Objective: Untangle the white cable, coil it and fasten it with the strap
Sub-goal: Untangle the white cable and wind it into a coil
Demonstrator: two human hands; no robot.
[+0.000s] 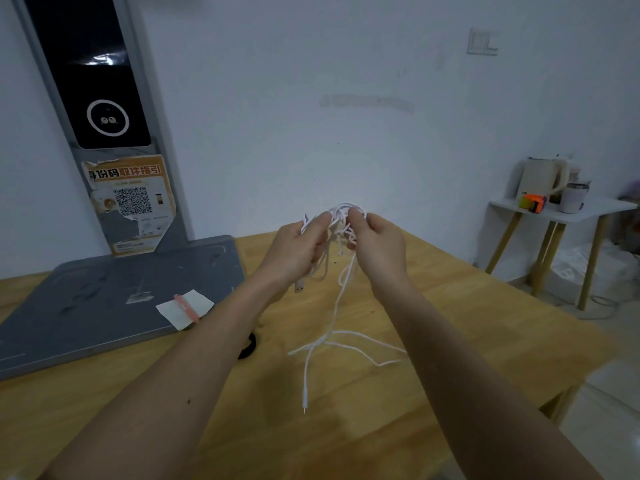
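The white cable (341, 223) is a messy knot held up in the air above the wooden table (381, 427). The left hand (298, 249) and right hand (375, 244) both pinch it, and loose ends hang down between them onto the table.

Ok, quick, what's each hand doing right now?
Left hand: closed, fingers pinching the tangled white cable.
Right hand: closed, fingers pinching the same tangle from the other side.
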